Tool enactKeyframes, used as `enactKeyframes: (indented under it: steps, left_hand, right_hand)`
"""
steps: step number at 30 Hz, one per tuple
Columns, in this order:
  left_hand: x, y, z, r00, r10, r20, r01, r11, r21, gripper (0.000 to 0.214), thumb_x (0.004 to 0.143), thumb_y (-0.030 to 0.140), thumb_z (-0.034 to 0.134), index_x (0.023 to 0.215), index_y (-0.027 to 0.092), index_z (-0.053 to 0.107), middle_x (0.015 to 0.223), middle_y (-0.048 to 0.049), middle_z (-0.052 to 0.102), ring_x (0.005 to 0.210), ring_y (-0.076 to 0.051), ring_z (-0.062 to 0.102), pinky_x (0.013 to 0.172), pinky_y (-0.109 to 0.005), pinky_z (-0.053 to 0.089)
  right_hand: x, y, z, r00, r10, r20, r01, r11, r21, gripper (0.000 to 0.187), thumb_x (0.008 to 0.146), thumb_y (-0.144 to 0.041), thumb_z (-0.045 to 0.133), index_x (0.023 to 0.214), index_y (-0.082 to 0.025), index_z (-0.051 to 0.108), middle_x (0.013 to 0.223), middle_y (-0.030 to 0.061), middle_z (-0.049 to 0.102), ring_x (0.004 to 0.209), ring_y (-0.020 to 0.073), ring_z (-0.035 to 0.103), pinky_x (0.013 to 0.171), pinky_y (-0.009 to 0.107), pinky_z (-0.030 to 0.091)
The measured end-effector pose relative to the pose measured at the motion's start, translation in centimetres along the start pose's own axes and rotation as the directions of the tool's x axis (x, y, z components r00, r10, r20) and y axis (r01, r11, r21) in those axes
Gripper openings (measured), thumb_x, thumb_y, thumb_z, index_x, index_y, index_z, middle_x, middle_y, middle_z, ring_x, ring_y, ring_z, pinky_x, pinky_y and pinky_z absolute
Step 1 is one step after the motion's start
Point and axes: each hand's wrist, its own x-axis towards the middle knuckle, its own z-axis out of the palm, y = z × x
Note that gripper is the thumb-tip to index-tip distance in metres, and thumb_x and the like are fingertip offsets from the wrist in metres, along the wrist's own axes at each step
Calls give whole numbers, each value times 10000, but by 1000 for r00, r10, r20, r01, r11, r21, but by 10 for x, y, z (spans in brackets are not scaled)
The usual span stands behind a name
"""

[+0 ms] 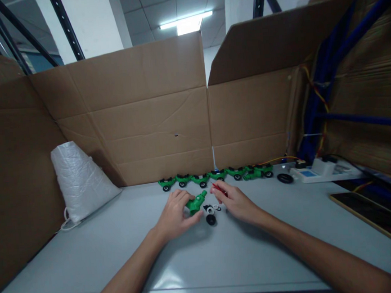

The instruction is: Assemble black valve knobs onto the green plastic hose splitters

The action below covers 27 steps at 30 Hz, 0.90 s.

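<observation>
My left hand (178, 214) is closed around a green plastic toy vehicle body (196, 203), whose narrow end points to the right and up. My right hand (234, 201) pinches a thin red tool-like piece (219, 189) a little right of that narrow end, apart from it; its exact kind is too small to make out. On the table between my hands lies a small black-and-white wheel part (210, 216), close to my left thumb. Beside it are small black and white loose pieces (217, 207).
A row of several green toy vehicles (201, 180) stands along the back. At right lie a black disc (285, 178), a white power strip (326, 171) and a dark flat panel (377, 215). A stuffed white bag (81, 182) leans at left. Cardboard walls (146, 123) enclose the table (123, 260).
</observation>
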Motion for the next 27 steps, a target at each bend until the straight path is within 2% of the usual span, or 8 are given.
enactKeyframes:
  steps: [3, 6, 9, 13, 19, 22, 27]
  left_hand:
    - [-1, -4, -6, 1000, 0, 22, -4, 987, 159, 247, 968, 430, 648, 1055, 200, 679, 1022, -98, 710, 1001, -298, 594, 949, -444, 421]
    - [-1, -7, -9, 999, 11, 46, -22, 969, 245, 231, 930, 428, 660, 982, 204, 687, 952, -99, 708, 952, -304, 593, 939, -461, 415]
    - [-1, -9, -10, 996, 13, 87, -31, 977, 209, 236, 908, 443, 669, 931, 209, 681, 889, -81, 706, 901, -290, 617, 897, -437, 433]
    - [-3, -8, -8, 982, 39, 183, -72, 982, 175, 271, 901, 474, 679, 827, 214, 655, 817, -59, 705, 840, -263, 655, 832, -393, 457]
    - [-4, -4, -7, 960, 81, 267, -134, 973, 186, 261, 854, 453, 713, 766, 228, 616, 780, -27, 695, 797, -246, 651, 812, -389, 473]
    - [-4, -3, -6, 960, 64, 274, -118, 976, 184, 277, 834, 474, 731, 780, 228, 616, 804, -24, 695, 824, -251, 656, 835, -405, 468]
    - [-5, -5, -1, 959, 32, 283, -70, 989, 128, 305, 811, 492, 794, 862, 218, 670, 851, -19, 705, 886, -250, 669, 928, -426, 444]
  right_hand:
    - [1, 1, -3, 999, 1, -48, -3, 999, -38, 342, 1094, -497, 443, 917, -229, 561, 782, -14, 569, 717, 184, 542, 675, 303, 398]
    - [1, 1, -6, 998, 14, -67, -18, 998, -56, 378, 1101, -472, 391, 926, -223, 616, 703, -21, 534, 640, 182, 527, 626, 306, 390]
    - [0, 2, -6, 995, 74, -73, -75, 997, -18, 404, 1090, -506, 395, 920, -225, 630, 594, -56, 442, 519, 165, 483, 528, 287, 361]
    - [-1, 6, -5, 987, 143, -73, -140, 989, 52, 443, 1081, -573, 385, 923, -228, 614, 571, -63, 487, 479, 158, 552, 487, 260, 401]
    - [2, 4, -8, 984, 105, -145, -99, 994, 49, 458, 1083, -570, 384, 895, -224, 618, 634, -34, 563, 567, 163, 614, 559, 268, 450]
    - [2, 0, -9, 979, 108, -172, -96, 993, 73, 458, 1078, -576, 394, 887, -224, 617, 690, -17, 577, 594, 166, 602, 554, 272, 451]
    - [1, -4, -10, 981, 39, -190, -38, 999, 5, 443, 1083, -539, 410, 843, -225, 608, 802, 21, 600, 662, 172, 581, 569, 274, 452]
